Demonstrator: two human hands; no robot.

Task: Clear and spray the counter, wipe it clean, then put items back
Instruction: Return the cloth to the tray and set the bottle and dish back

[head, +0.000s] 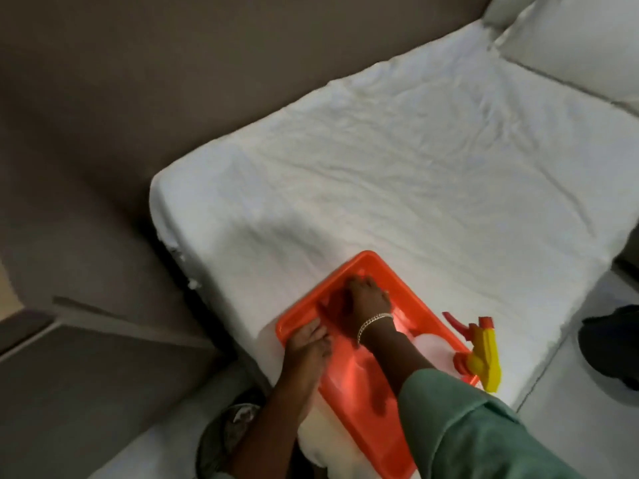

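An orange plastic tray (377, 262) lies on the near corner of a white-sheeted mattress (397, 174), partly overhanging its edge. My left hand (307, 344) grips the tray's left rim. Wearing a chain bracelet, my right hand (368, 295) presses down inside the tray near its far end; a dark red patch lies beside its fingers, and blur hides whether that is a cloth or shadow. A spray bottle (484, 354) with a white body and a yellow-and-red trigger head lies on its side at the tray's right rim.
White pillows (570, 36) sit at the mattress's far right end. A dark object (612, 347) rests on the pale floor to the right. A brown wall runs along the left. White fabric (321, 440) hangs below the tray's near end.
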